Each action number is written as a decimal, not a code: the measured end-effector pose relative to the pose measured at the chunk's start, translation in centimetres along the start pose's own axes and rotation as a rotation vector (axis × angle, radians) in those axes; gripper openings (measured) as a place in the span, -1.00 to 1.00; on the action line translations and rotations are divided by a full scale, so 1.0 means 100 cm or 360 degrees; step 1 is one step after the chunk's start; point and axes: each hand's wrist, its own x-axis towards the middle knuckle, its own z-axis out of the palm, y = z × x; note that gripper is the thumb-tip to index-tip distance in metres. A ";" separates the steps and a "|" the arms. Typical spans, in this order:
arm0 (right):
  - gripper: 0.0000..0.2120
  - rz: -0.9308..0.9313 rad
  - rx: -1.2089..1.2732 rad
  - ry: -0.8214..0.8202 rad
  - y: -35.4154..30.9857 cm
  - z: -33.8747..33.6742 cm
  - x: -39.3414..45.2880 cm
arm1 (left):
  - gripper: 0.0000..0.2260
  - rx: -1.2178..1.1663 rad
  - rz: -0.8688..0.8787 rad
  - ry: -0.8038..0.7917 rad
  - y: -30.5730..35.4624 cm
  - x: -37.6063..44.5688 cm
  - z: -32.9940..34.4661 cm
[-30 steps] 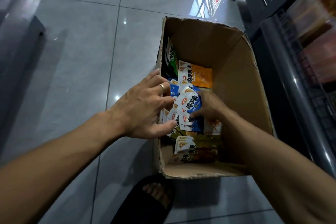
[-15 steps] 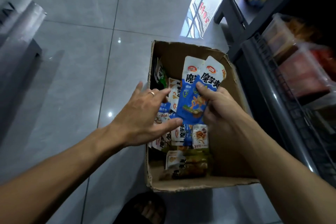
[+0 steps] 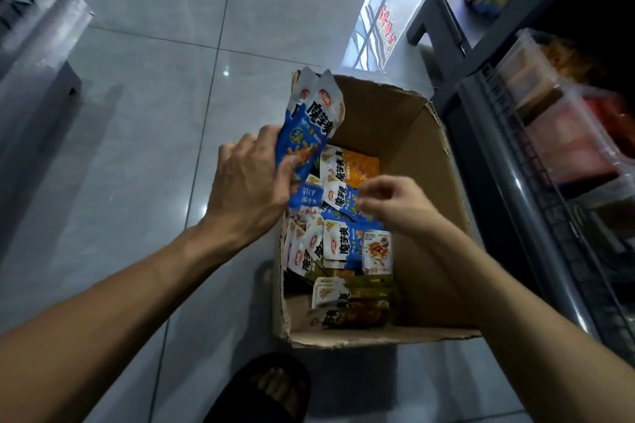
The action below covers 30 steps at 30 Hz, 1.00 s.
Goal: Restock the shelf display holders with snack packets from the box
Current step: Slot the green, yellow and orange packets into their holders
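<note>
An open cardboard box stands on the floor, holding several blue, white, orange and green snack packets. My left hand grips two blue-and-white packets upright over the box's far left corner. My right hand hovers inside the box just above the loose packets, fingers curled; whether it pinches a packet I cannot tell. Clear display holders with red and orange packets sit on the shelf at the right.
A dark metal shelf rail with wire front runs along the right of the box. A grey step stool stands beyond the box. My foot in a black slipper is near the box's front. Grey tiled floor lies left.
The two blue packets passed from my right hand to my left hand and moved left. My right hand dropped back down to the packets in the box.
</note>
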 end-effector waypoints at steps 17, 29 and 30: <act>-0.80 0.0095 -0.0492 0.0019 0.045 0.022 0.057 | -0.71 -0.0049 0.0012 -0.0044 0.000 -0.002 0.008; -0.94 0.0051 0.0411 0.0308 0.008 -0.015 0.013 | -0.71 -0.0020 -0.0021 -0.0143 0.009 0.001 0.003; -0.94 0.0047 0.0456 0.0345 0.007 -0.018 0.009 | -0.71 -0.0009 -0.0030 -0.0134 0.011 0.002 0.002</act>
